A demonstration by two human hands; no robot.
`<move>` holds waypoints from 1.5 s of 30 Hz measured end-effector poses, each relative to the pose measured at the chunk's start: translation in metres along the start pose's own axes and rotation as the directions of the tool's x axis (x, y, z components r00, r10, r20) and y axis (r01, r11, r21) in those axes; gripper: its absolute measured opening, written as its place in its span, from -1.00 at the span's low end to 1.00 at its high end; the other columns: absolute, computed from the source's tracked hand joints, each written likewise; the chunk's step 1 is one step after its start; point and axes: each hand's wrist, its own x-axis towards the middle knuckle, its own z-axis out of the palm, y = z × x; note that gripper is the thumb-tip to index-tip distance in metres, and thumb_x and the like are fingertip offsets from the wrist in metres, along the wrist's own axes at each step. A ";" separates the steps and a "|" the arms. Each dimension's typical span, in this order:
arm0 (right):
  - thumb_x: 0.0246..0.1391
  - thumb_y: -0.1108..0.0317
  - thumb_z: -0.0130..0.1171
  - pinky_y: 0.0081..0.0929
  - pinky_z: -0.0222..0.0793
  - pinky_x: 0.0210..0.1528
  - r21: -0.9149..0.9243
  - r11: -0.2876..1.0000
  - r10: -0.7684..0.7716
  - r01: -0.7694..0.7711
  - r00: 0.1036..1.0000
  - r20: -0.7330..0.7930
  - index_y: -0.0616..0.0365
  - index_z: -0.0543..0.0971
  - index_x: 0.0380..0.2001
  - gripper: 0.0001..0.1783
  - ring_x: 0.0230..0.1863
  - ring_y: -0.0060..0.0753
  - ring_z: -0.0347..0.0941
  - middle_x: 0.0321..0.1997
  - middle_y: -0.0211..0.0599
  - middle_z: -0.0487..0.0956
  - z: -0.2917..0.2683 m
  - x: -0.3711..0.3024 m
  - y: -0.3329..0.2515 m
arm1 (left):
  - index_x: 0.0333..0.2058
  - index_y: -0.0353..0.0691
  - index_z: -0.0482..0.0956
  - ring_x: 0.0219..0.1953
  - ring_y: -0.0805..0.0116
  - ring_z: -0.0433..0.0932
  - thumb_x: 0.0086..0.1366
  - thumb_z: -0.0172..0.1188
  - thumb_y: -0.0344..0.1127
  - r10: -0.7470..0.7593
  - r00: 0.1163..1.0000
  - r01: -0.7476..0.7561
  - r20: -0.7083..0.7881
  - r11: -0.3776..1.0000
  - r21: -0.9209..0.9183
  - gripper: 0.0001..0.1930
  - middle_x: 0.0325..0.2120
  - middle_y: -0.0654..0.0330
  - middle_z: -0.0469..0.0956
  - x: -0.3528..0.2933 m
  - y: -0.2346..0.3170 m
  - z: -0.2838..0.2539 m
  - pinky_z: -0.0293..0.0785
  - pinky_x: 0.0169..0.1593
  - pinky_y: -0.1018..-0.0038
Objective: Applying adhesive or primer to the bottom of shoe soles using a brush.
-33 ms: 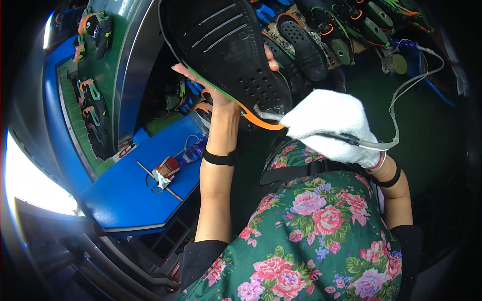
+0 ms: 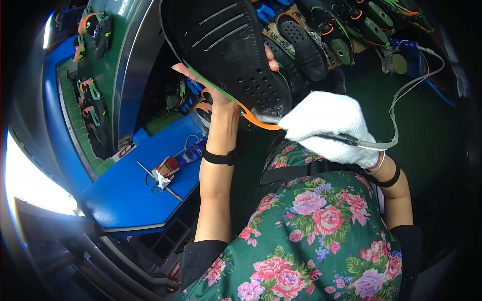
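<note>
My left hand (image 2: 221, 95) grips a black shoe (image 2: 228, 55) from below, the thumb at one edge and fingertips curled over the other. The shoe's insole side faces me, with small round holes toward the heel and three pale lines at the far part. Green and orange trim (image 2: 261, 124) runs along its left edge. My right hand (image 2: 329, 120), in a white knitted glove, is closed round a corded tool. The tool's thin metal tip (image 2: 267, 119) lies at the heel edge of the shoe, where the insole looks shiny. The glove hides most of the handle.
A pale cord (image 2: 401, 95) loops from the tool to the upper right. Several similar shoes (image 2: 301, 45) fill the rack ahead. On the blue table (image 2: 120, 195) at left are a red can-like container (image 2: 167, 167), a stick and a purple bottle (image 2: 193, 150). More shoes (image 2: 93, 110) stand farther left.
The tool's tip has shifted slightly down, toward the heel's outer edge. My left hand and the shoe have barely moved.
</note>
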 end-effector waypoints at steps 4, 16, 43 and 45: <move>-0.04 0.55 0.44 -0.43 0.61 -0.15 0.381 0.922 0.094 -0.076 0.995 -0.029 0.19 0.76 -0.38 -0.90 -0.23 -0.31 0.72 -0.24 -0.20 0.76 -0.001 0.001 0.000 | 0.18 -0.34 0.44 -0.17 0.09 0.59 -0.29 -0.28 0.97 -0.003 0.999 0.003 0.047 1.000 -0.003 0.45 -0.15 -0.08 0.57 0.004 0.002 -0.004 0.52 0.00 0.20; -0.10 0.48 0.46 -0.37 0.62 -0.17 0.304 0.946 0.059 -0.112 0.982 0.179 0.15 0.77 -0.44 -0.91 -0.27 -0.21 0.72 -0.31 -0.16 0.76 -0.005 0.008 0.006 | 0.29 -0.31 0.35 -0.23 -0.02 0.69 -0.17 -0.34 0.93 -0.124 0.992 0.124 0.037 0.992 0.003 0.42 -0.14 -0.24 0.60 0.000 0.001 -0.001 0.68 -0.13 0.13; -0.01 0.61 0.40 -0.43 0.61 -0.05 0.078 0.987 0.144 -0.137 0.986 -0.084 0.26 0.77 -0.26 -0.81 -0.16 -0.33 0.71 -0.18 -0.14 0.76 -0.021 0.032 0.002 | 0.32 -0.34 0.36 0.00 -0.07 0.68 0.50 -0.30 0.39 -0.352 0.863 0.086 -0.364 0.810 -0.580 -0.14 0.07 -0.16 0.60 -0.048 -0.038 0.007 0.69 0.07 0.09; 0.00 0.59 0.39 -0.43 0.60 -0.05 -0.030 0.997 0.063 -0.066 0.993 -0.101 0.25 0.76 -0.24 -0.80 -0.15 -0.33 0.70 -0.15 -0.15 0.75 -0.027 0.036 0.002 | 0.30 -0.39 0.37 0.21 0.03 0.55 0.63 -0.26 0.02 -0.197 0.979 0.199 0.045 0.902 -0.383 -0.41 0.19 -0.12 0.52 -0.057 -0.049 0.011 0.53 0.28 0.17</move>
